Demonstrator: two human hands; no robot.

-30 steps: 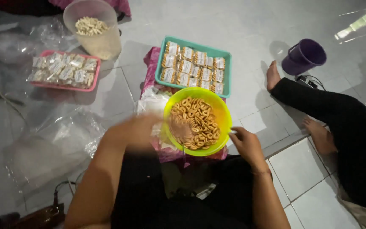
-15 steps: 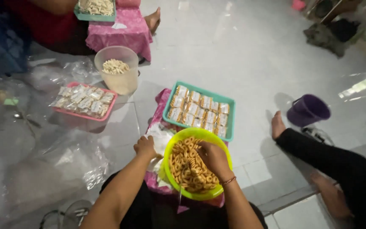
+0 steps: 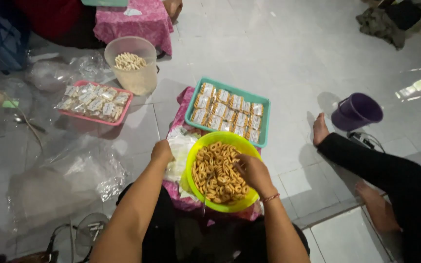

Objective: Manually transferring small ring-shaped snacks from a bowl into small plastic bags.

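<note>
A lime-green bowl (image 3: 193, 155) full of small golden ring-shaped snacks (image 3: 214, 170) rests on a pink cloth in front of me. My right hand (image 3: 253, 173) is inside the bowl, fingers curled down among the rings. My left hand (image 3: 162, 150) lies left of the bowl, resting on a pile of small clear plastic bags (image 3: 180, 146). Just beyond the bowl sits a teal tray (image 3: 265, 122) lined with rows of filled snack packets.
A pink tray (image 3: 123, 111) of packets and a clear tub (image 3: 137, 78) of rings stand at the upper left, with loose plastic sheeting (image 3: 74, 170) around. Another person's legs in black (image 3: 366, 160) stretch in from the right, beside a purple bucket (image 3: 356, 112).
The view has tilted up and steadied. My right hand moved from the bowl's right rim into the snacks; my left hand dropped from over the bowl onto the plastic bags.
</note>
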